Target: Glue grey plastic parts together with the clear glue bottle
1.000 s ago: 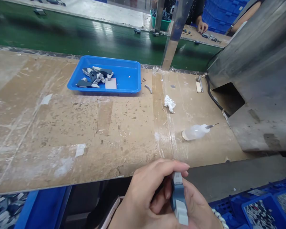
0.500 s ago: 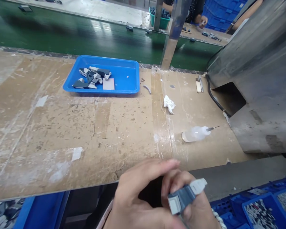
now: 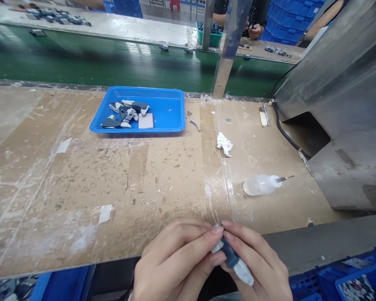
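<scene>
Near the table's front edge, my left hand [image 3: 181, 259] and my right hand [image 3: 258, 261] meet around a small grey and white plastic part [image 3: 230, 253]. Fingertips of both hands pinch its upper end, while its pale lower end points down to the right. Further back on the table, a blue tray [image 3: 171, 126] holds several similar parts [image 3: 125, 113] and a pinkish-white square [image 3: 146, 121]. A translucent bottle [image 3: 260, 185] with a needle tip lies on its side beyond my right hand. Crumpled white tissue [image 3: 224, 144] rests behind the bottle, to its left.
A green conveyor belt [image 3: 113, 62] with a few parts runs behind the cardboard-covered table [image 3: 169, 179]. A metal post [image 3: 227, 50] rises at its edge. Metal housing [image 3: 357, 125] fills the right side. Blue bins [image 3: 360, 280] stand below. Another person's hand [image 3: 256, 31] shows across the belt.
My left hand has closed from a spread pose onto the part. The part has turned, its pale end now pointing down to the right. The camera view has shifted slightly upward.
</scene>
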`<state>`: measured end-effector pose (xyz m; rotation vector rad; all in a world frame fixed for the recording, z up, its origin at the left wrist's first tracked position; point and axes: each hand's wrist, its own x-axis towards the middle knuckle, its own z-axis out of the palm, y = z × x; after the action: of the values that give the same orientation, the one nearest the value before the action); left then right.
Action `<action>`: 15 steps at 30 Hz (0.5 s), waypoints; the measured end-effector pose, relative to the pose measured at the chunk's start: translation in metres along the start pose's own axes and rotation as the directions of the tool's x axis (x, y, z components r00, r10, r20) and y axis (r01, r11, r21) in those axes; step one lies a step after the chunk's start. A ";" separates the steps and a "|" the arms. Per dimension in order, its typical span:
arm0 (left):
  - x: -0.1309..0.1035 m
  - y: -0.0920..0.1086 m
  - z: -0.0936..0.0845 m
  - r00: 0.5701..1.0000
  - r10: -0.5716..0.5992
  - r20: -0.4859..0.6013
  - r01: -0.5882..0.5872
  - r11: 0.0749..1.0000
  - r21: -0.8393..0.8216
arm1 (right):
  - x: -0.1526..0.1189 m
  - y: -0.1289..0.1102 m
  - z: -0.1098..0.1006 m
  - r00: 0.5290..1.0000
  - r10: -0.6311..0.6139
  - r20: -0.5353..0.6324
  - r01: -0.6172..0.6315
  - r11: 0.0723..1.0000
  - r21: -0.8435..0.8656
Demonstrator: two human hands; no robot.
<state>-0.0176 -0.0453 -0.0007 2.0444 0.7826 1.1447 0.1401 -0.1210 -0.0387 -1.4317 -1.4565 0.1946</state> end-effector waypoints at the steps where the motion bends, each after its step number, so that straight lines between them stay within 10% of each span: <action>1: 0.000 0.000 0.001 1.000 -0.004 -0.009 0.004 1.000 0.018 | -0.002 -0.001 0.002 1.000 0.004 0.009 -0.004 1.000 0.002; 6: 0.000 0.001 0.007 0.999 0.033 -0.028 -0.031 0.999 0.036 | -0.009 -0.001 0.001 0.999 0.044 0.000 -0.044 0.999 -0.006; 15: 0.004 -0.020 -0.004 0.996 0.089 0.000 -0.089 0.990 0.107 | 0.024 0.008 0.007 0.963 -0.242 0.121 0.240 0.970 0.033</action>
<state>-0.0230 -0.0295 -0.0125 2.1847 0.7767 1.1797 0.1466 -0.0958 -0.0346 -1.2325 -1.7132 0.1450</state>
